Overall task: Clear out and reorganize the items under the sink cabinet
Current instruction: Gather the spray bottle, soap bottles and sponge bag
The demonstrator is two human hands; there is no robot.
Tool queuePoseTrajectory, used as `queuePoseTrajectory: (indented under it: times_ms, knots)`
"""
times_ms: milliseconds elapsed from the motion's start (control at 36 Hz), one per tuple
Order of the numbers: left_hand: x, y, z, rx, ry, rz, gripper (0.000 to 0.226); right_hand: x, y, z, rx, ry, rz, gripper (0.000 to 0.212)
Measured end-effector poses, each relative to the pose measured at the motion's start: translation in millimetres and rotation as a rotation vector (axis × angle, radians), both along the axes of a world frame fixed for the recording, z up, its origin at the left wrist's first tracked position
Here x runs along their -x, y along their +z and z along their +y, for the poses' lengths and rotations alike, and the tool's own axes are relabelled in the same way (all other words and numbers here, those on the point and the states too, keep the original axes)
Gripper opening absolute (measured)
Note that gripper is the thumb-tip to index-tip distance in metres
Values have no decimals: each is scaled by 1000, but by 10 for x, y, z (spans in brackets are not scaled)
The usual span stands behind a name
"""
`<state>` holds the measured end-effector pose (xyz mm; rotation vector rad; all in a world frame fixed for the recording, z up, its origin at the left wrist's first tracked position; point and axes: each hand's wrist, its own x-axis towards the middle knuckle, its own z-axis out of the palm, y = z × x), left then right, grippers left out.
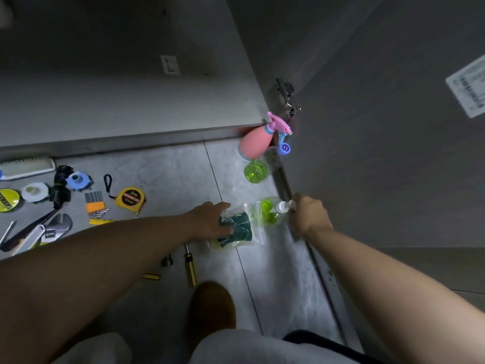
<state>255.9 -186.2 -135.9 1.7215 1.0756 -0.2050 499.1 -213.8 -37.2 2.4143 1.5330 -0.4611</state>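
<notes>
On the tiled floor [162, 174] before the open sink cabinet, one clear zip bag [256, 227] of dark green scouring pads serves as the reference point.

**Hands.** The left hand [207, 219] lies on the bag's left side. Whether its fingers grip the plastic or only rest on it cannot be told. The right hand [309, 216], just right of the bag, is curled round the white pump head of a pump bottle [271, 215].

**Bottles (three).**
- The pump bottle holds green liquid and touches the bag's right edge.
- A second clear bottle [256, 170] with green liquid is beyond the bag.
- One pink spray bottle [253, 143] with a blue trigger is farther beyond, against the cabinet edge [118, 143].

**Tools left of the bag.**
- One yellow tape measure [130, 199] is marked "2m". Its smaller print is unreadable.
- One hex key set [95, 204] sits in an orange holder.
- One adjustable wrench [52, 229] is far left.
- Two tape rolls are far left, one white [35, 191] and one yellow-rimmed [8, 199].
- One blue plastic fitting [77, 181] is far left.
- One white brush [26, 166] is far left.

**Nearer than the bag.** One screwdriver [189, 266] has a yellow-and-black handle, and one brown shoe [212, 306] is nearer still.

**Right of the bag.** The open cabinet door [380, 140] carries one printed label [469, 88], too blurred to read.
</notes>
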Motion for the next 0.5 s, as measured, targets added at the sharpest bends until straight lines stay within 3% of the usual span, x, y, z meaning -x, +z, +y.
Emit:
queuePoseTrajectory:
  times_ms: [278,500]
  knots:
    - [-10,-66,-126,-53,84,36,64,-19,17,207,-124,49,-42,26]
    - [-9,-135,-171,-43,122,64,64,-25,6,453,-143,14,-110,27]
